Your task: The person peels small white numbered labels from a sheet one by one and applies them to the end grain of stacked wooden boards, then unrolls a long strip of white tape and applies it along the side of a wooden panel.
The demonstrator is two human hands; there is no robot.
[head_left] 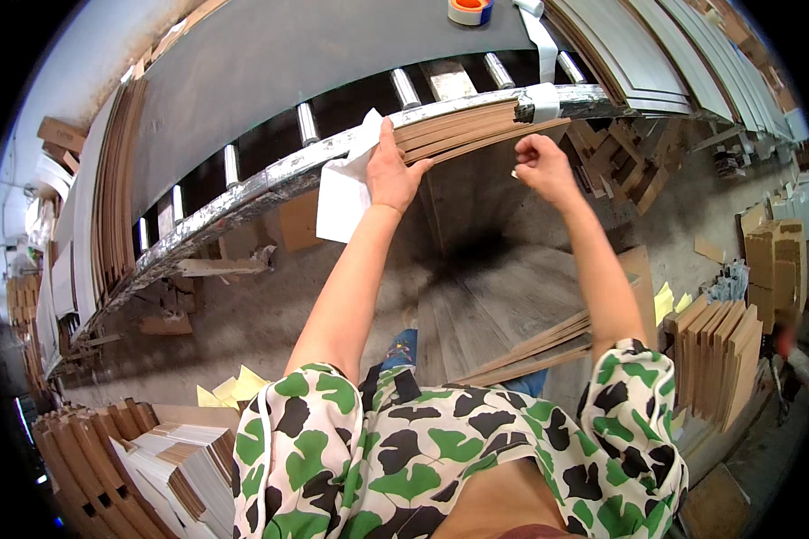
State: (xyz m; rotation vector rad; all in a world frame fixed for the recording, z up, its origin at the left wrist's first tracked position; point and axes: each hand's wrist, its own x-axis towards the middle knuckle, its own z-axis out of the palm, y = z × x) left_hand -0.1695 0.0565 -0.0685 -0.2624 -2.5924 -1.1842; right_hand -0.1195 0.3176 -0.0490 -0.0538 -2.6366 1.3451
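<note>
A bundle of thin brown boards (pixel 476 128) lies along the near edge of the metal roller frame. My left hand (pixel 394 173) grips its left end, thumb along the near side. White sheet material (pixel 343 199) is caught around that end and hangs below my left hand. At the bundle's right end a white strip (pixel 545 101) is wrapped around the boards. Just below that end, and apart from it, my right hand (pixel 548 169) is closed with its fingers curled. A tiny pale bit shows at its fingertips, too small to name.
Rollers (pixel 307 124) line the frame beside a large grey panel (pixel 315 58). A tape roll (pixel 470 11) sits at the far edge. Stacked panels stand left and right (pixel 643 54). Board stacks (pixel 719 355) flank me, and long boards (pixel 530 350) lean close by my body.
</note>
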